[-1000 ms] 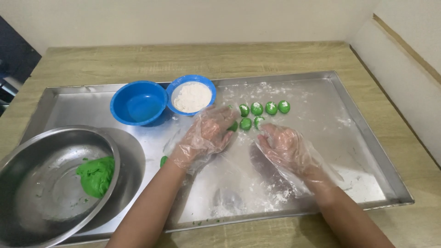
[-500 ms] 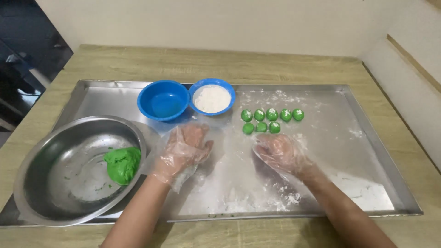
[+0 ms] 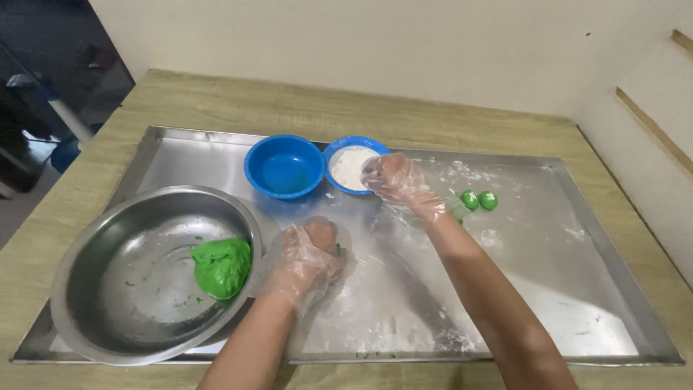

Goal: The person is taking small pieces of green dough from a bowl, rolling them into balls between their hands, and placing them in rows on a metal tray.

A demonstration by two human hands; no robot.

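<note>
Both my hands wear thin clear plastic gloves. My right hand (image 3: 393,180) reaches to the rim of the blue bowl of white flour (image 3: 348,167), fingers curled at its edge. My left hand (image 3: 307,256) rests on the floured steel tray (image 3: 563,289), fingers bent, just right of the steel mixing bowl (image 3: 137,267); a speck of green shows by it. A lump of green dough (image 3: 221,266) lies in that bowl. Small green dough balls (image 3: 478,200) sit on the tray beyond my right forearm, which hides most of them.
An empty blue bowl (image 3: 283,167) stands left of the flour bowl. The tray lies on a wooden table (image 3: 216,101) against a pale wall, with a wooden ledge at the right. Flour dusts the tray's middle.
My right hand moved from the tray's middle up to the flour bowl. My left hand stayed low near the steel bowl. The view shifted, and my right arm now covers most dough balls.
</note>
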